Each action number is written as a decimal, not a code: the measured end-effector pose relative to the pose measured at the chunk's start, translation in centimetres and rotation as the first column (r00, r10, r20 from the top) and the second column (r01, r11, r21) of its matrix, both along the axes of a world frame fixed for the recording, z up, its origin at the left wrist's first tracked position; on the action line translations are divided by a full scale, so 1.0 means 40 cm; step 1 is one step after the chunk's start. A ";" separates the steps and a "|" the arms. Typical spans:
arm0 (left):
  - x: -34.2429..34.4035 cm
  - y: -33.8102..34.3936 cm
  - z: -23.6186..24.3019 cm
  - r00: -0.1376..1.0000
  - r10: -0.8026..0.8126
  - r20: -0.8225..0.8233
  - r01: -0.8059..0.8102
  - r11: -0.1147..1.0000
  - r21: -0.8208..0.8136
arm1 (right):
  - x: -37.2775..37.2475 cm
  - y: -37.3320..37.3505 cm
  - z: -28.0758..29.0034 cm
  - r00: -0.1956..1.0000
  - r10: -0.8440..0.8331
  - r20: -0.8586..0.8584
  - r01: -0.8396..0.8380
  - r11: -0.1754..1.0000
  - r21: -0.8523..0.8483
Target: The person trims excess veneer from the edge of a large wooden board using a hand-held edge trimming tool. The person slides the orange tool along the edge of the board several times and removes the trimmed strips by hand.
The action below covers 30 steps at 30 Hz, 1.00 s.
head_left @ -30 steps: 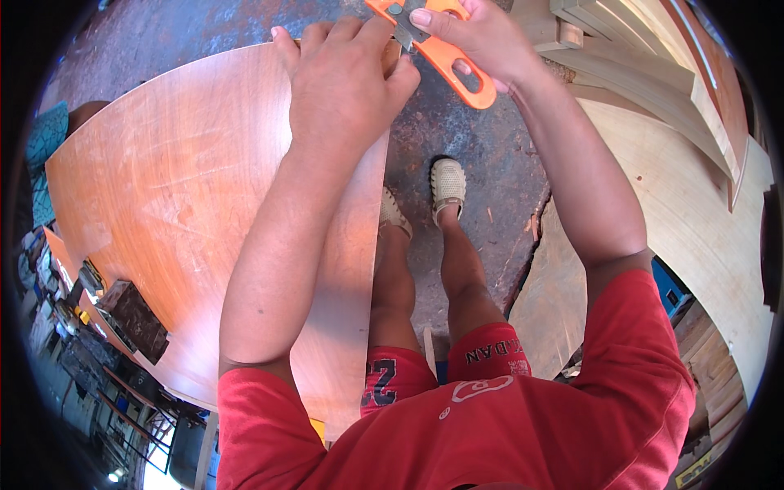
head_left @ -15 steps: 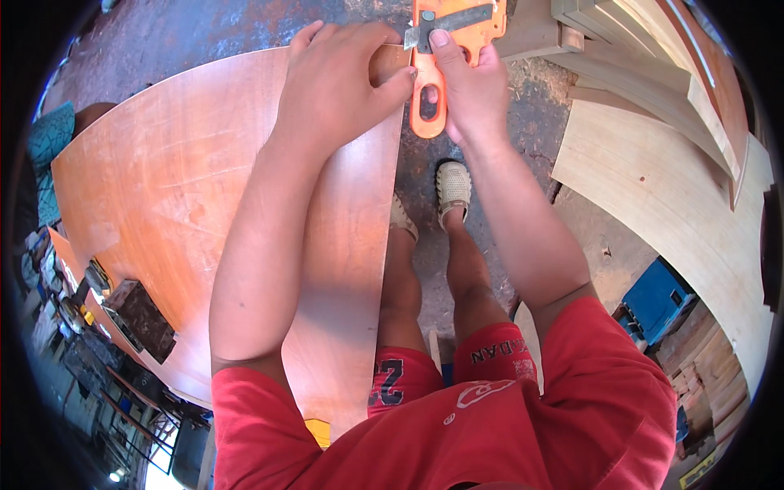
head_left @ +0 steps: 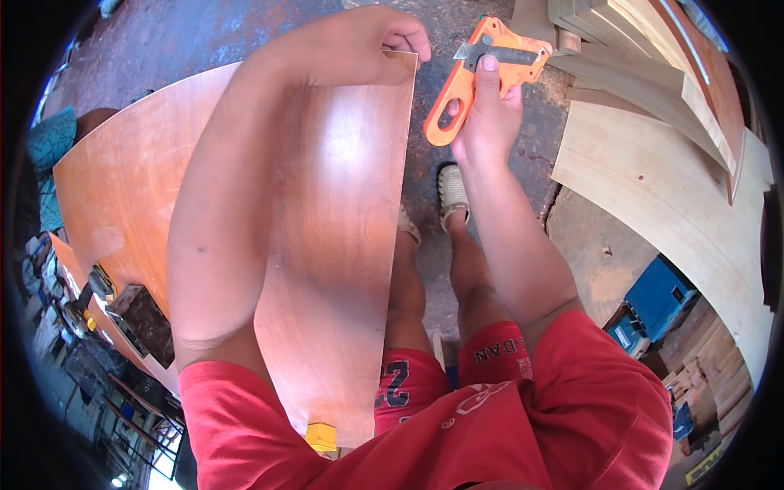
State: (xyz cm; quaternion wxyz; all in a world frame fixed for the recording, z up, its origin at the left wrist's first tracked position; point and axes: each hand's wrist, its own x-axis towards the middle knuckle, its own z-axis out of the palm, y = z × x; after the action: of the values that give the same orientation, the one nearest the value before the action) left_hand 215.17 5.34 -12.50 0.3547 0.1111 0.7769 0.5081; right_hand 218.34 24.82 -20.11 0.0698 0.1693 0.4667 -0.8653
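A broad, orange-brown wood panel (head_left: 335, 229) lies in front of me and to my left, its straight edge running along my legs. At its far right corner is my left hand (head_left: 367, 51), bent at the wrist, fingers curled over the far edge and part of the hand against the top face. My right hand (head_left: 492, 114) is closed round an orange hand cutter (head_left: 510, 55) with a grey metal bar and a small blade at its left end. My thumb presses on the bar. The cutter is held right of the panel, apart from it.
Pale curved plywood (head_left: 645, 155) and stacked boards (head_left: 678, 82) stand on the right. A blue case (head_left: 660, 298) lies below them. Beside the panel's left side are a dark brown block (head_left: 143, 322) and another person's teal clothing (head_left: 51, 143). A yellow object (head_left: 321, 436) touches the near edge.
My right hand has moved the cutter right, away from the panel's corner, and tilted it. My left hand has turned at the wrist and curled over the far edge; its forearm swung left.
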 end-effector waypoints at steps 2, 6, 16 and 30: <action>-0.006 -0.006 0.017 1.000 -0.030 0.008 0.030 0.999 -0.014 | -0.001 -0.004 -0.007 1.000 0.014 -0.005 -0.014 1.000 -0.001; -0.008 -0.005 0.018 0.997 -0.073 0.015 0.073 0.997 -0.012 | -0.004 -0.034 -0.011 0.997 -0.014 -0.082 0.012 1.000 -0.016; 0.019 -0.015 -0.004 0.998 0.002 -0.064 0.000 1.000 0.021 | -0.013 -0.055 -0.019 0.983 0.073 -0.167 -0.066 0.997 0.047; 0.006 -0.011 0.011 0.987 -0.044 -0.154 0.023 0.991 -0.135 | -0.029 -0.052 -0.024 0.978 0.154 -0.139 -0.128 0.975 0.182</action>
State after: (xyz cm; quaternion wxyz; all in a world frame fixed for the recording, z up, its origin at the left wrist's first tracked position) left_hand 215.42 4.90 -12.05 0.3078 0.1400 0.8324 0.4391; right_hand 217.17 22.75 -21.09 0.0805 0.0746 0.5544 -0.8250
